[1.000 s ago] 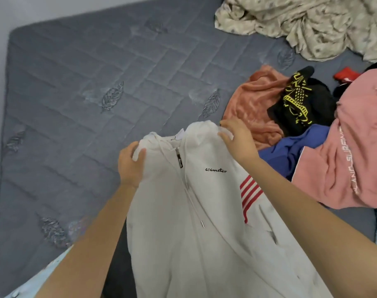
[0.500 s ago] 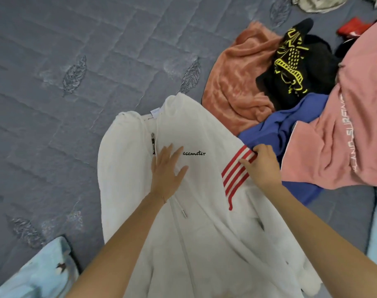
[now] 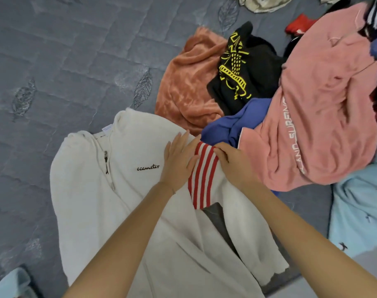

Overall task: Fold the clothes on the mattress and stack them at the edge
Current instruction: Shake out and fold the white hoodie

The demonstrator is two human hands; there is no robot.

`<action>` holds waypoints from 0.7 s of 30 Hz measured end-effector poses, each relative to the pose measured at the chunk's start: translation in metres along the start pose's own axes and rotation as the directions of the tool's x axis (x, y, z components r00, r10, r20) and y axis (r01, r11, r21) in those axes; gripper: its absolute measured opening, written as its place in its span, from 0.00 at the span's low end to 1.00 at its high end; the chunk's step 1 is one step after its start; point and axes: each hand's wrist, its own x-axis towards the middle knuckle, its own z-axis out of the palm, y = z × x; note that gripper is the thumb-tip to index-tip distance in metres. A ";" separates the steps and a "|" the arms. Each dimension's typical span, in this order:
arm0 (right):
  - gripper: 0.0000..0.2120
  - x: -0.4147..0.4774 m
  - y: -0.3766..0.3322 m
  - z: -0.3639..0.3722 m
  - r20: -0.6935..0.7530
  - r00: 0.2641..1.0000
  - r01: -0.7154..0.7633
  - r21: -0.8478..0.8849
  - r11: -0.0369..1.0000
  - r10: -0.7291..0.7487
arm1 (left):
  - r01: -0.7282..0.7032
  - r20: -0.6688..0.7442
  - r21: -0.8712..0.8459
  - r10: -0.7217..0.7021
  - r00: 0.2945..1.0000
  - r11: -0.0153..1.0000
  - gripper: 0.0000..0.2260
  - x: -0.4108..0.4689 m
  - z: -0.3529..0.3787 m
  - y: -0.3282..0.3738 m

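One grey quilted mattress [image 3: 75, 61] carries everything in view. Spread front-up on its near part is a white fleece zip jacket [image 3: 93, 201], collar away from the person and hem toward them. On the person's right it touches the unfolded heap: a pink sweatshirt [image 3: 323, 104], an orange fleece [image 3: 183, 87], a black garment with yellow print [image 3: 247, 67] and a blue garment [image 3: 226, 125] whose edge meets the jacket's shoulder. A pale blue cloth [image 3: 359, 211] lies at the near right.

The left hand [image 3: 179, 160] lies flat with straight fingers, pressing the chest just beside the red-striped sleeve [image 3: 202, 175]. The right hand [image 3: 234, 166] has its fingers curled on that sleeve at the stripes, holding it where it crosses the body.

The step in hand looks like folding this sleeve inward. To do it well, the flat hand should anchor the fold line while the other draws the sleeve clear of the blue garment and lays it straight, not bunched. Thick fleece likely springs back, so the crease wants a firm smoothing before the far sleeve is taken. No folded stack shows.
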 end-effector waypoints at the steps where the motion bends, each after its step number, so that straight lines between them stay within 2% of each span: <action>1: 0.11 0.003 0.001 -0.005 0.033 0.999 0.016 -0.013 1.000 -0.015 | -0.041 -0.003 0.010 0.041 0.999 0.999 0.19 0.009 0.000 0.008; 3: 0.11 0.005 0.005 -0.016 0.047 0.999 0.012 0.017 1.000 -0.013 | -0.082 -0.016 0.024 0.082 0.997 0.996 0.15 0.025 0.001 0.021; 5: 0.10 0.006 0.011 -0.027 0.037 0.999 -0.042 0.096 0.994 0.038 | -0.059 -0.032 -0.008 0.058 0.998 0.998 0.11 0.037 0.000 0.031; 8: 0.09 0.005 0.025 -0.038 0.067 0.988 -0.150 0.142 0.978 0.142 | 0.020 -0.039 -0.066 -0.022 0.999 0.998 0.13 0.050 -0.004 0.044; 11: 0.09 0.001 0.040 -0.043 0.218 0.952 -0.234 0.064 0.970 0.215 | 0.052 -0.140 -0.115 -0.068 0.988 0.992 0.09 0.063 -0.008 0.049; 14: 0.11 -0.014 0.062 -0.050 0.381 0.900 -0.267 0.095 0.959 0.213 | 0.129 -0.227 -0.245 -0.186 0.956 0.961 0.07 0.077 -0.010 0.052; 16: 0.18 -0.025 0.074 -0.055 0.452 0.862 -0.304 0.098 0.948 0.230 | 0.180 -0.208 -0.270 -0.239 0.948 0.946 0.07 0.082 -0.007 0.053; 19: 0.20 -0.030 0.083 -0.071 0.383 0.885 -0.339 0.142 0.930 0.265 | 0.186 -0.137 -0.130 -0.203 0.970 0.974 0.08 0.084 -0.005 0.059; 21: 0.19 -0.025 0.085 -0.090 0.229 0.937 -0.311 0.212 0.926 0.263 | 0.006 -0.053 0.054 -0.003 0.999 0.999 0.10 0.086 -0.007 0.069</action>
